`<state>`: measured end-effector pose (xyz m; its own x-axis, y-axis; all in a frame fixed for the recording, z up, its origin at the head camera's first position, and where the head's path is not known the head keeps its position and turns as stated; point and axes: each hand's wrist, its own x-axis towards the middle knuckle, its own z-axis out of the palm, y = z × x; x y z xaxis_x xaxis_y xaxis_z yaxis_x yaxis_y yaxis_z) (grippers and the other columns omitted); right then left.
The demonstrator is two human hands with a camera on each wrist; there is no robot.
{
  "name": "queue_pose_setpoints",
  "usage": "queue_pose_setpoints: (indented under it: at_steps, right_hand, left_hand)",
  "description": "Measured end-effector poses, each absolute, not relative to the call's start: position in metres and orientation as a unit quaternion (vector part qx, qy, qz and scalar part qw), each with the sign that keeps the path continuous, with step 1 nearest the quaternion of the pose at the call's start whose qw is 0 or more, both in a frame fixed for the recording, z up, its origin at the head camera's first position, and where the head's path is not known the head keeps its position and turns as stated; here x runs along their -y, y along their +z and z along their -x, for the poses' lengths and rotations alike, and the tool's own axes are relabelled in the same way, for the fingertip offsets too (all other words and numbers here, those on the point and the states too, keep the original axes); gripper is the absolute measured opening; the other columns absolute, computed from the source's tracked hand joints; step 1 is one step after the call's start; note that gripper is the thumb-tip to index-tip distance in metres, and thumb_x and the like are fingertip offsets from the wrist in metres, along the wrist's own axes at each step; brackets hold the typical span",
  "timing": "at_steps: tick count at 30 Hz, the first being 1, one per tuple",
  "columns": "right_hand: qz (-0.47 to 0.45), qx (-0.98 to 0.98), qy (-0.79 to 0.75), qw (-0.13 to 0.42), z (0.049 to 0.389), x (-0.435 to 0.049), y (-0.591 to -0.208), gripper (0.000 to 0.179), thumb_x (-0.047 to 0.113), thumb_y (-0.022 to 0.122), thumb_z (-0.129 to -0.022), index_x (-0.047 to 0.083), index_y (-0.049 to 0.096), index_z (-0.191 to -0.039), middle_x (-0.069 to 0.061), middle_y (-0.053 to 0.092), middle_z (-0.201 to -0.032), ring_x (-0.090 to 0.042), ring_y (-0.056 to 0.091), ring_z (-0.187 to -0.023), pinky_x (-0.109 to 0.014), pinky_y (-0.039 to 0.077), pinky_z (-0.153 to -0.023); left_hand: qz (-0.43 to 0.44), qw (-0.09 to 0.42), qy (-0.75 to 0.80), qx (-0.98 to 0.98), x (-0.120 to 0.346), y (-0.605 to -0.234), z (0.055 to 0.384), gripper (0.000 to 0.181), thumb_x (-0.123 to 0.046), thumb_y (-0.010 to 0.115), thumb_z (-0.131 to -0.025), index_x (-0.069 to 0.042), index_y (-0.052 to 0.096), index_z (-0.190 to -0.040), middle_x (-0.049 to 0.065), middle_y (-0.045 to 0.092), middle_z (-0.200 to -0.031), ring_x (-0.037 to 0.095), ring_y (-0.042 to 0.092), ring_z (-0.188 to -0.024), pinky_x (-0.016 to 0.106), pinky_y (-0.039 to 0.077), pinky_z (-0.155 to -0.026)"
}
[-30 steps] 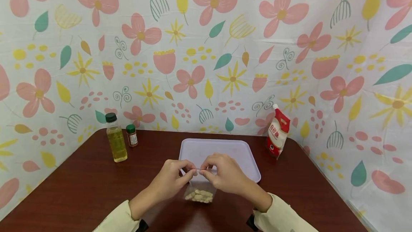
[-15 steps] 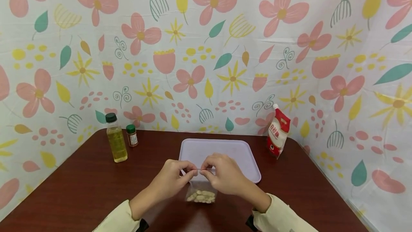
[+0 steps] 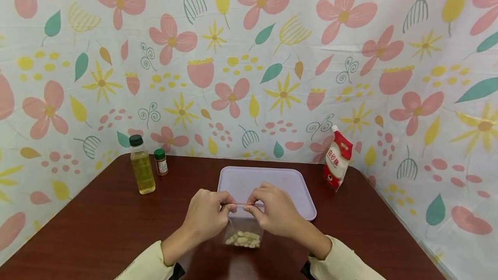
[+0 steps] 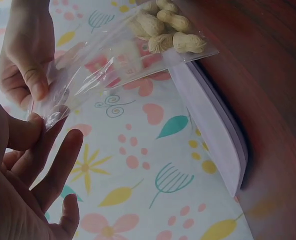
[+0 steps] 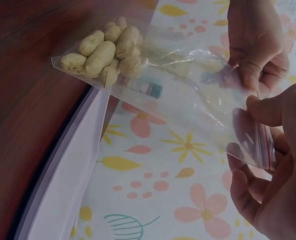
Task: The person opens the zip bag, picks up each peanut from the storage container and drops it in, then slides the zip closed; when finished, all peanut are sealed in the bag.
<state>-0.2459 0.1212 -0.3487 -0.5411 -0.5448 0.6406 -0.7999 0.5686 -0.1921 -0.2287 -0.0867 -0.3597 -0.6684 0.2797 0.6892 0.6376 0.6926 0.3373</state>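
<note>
A clear zip bag (image 3: 244, 224) hangs between my two hands, its top edge level and its bottom toward me. Whole peanuts (image 5: 105, 52) in their shells are gathered at its bottom end. My left hand (image 3: 207, 214) pinches the left part of the top edge between thumb and index finger. Close beside it, my right hand (image 3: 278, 211) pinches the right part the same way. Along that edge runs a red-lined zip strip (image 5: 265, 145), seen in the right wrist view. In the left wrist view, the other fingers (image 4: 63, 162) of my left hand stand away from the bag.
Behind the hands a pale lilac tray (image 3: 264, 180) lies on the dark brown table (image 3: 116, 224). An oil bottle (image 3: 143, 172) and a small green-capped jar (image 3: 161, 163) stand back left. A red and white pouch (image 3: 337, 159) stands back right, before a flowered cloth (image 3: 241, 64).
My fingertips have moved slightly apart along the bag's top edge, and my left hand has turned a little. The bag has swung slightly to the right. Tray, bottles and pouch stay put.
</note>
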Motion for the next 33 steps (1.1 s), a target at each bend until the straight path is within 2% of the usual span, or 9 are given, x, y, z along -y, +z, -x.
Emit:
queue_pose_setpoints:
  at_steps: [12,16,19,23,29,33]
  right_hand:
    - [-0.384,0.85,0.245,0.265,0.243,-0.136,-0.348,0.018,0.018,0.083,-0.08,0.023,0.065,-0.077,0.015,0.061,-0.08,-0.003,0.054,-0.076,-0.023,0.045,-0.061]
    - [-0.379,0.851,0.25,0.262,0.242,-0.141,-0.348,0.018,0.019,0.082,-0.081,0.025,0.066,-0.078,0.016,0.061,-0.081,-0.006,0.057,-0.077,-0.023,0.046,-0.063]
    - [-0.377,0.851,0.254,0.261,0.242,-0.144,-0.349,0.018,0.018,0.082,-0.081,0.025,0.066,-0.078,0.016,0.06,-0.081,-0.008,0.058,-0.077,-0.023,0.046,-0.063]
    - [-0.381,0.849,0.253,0.267,0.242,-0.15,-0.35,0.017,0.017,0.082,-0.081,0.025,0.066,-0.079,0.017,0.06,-0.08,-0.004,0.054,-0.076,-0.024,0.045,-0.062]
    - [-0.378,0.851,0.249,0.266,0.241,-0.156,-0.352,0.017,0.018,0.082,-0.08,0.024,0.067,-0.08,0.017,0.06,-0.081,-0.002,0.055,-0.079,-0.026,0.047,-0.066]
    - [-0.369,0.854,0.248,0.27,0.24,-0.158,-0.351,0.017,0.019,0.083,-0.08,0.025,0.067,-0.08,0.017,0.06,-0.081,-0.002,0.054,-0.079,-0.026,0.047,-0.066]
  left_hand:
    - [0.261,0.302,-0.289,0.87,0.088,-0.354,0.227,0.016,-0.012,0.083,-0.075,-0.024,0.074,-0.068,-0.015,0.061,-0.055,-0.006,0.03,-0.041,0.02,0.029,-0.047]
    - [0.261,0.296,-0.291,0.872,0.089,-0.354,0.226,0.016,-0.011,0.083,-0.076,-0.023,0.074,-0.069,-0.014,0.064,-0.058,-0.006,0.031,-0.041,0.02,0.03,-0.046]
    - [0.262,0.297,-0.289,0.872,0.09,-0.354,0.226,0.017,-0.012,0.082,-0.076,-0.024,0.074,-0.069,-0.015,0.064,-0.058,-0.006,0.032,-0.041,0.02,0.031,-0.047]
    - [0.26,0.299,-0.284,0.873,0.09,-0.354,0.226,0.019,-0.013,0.083,-0.076,-0.026,0.072,-0.068,-0.016,0.063,-0.057,-0.006,0.032,-0.042,0.021,0.033,-0.052]
    - [0.261,0.297,-0.287,0.872,0.091,-0.355,0.227,0.021,-0.012,0.082,-0.076,-0.027,0.072,-0.068,-0.017,0.062,-0.057,-0.007,0.032,-0.041,0.02,0.032,-0.049]
    - [0.263,0.301,-0.289,0.87,0.091,-0.355,0.227,0.021,-0.011,0.082,-0.076,-0.027,0.071,-0.067,-0.017,0.062,-0.057,-0.008,0.032,-0.042,0.02,0.034,-0.052]
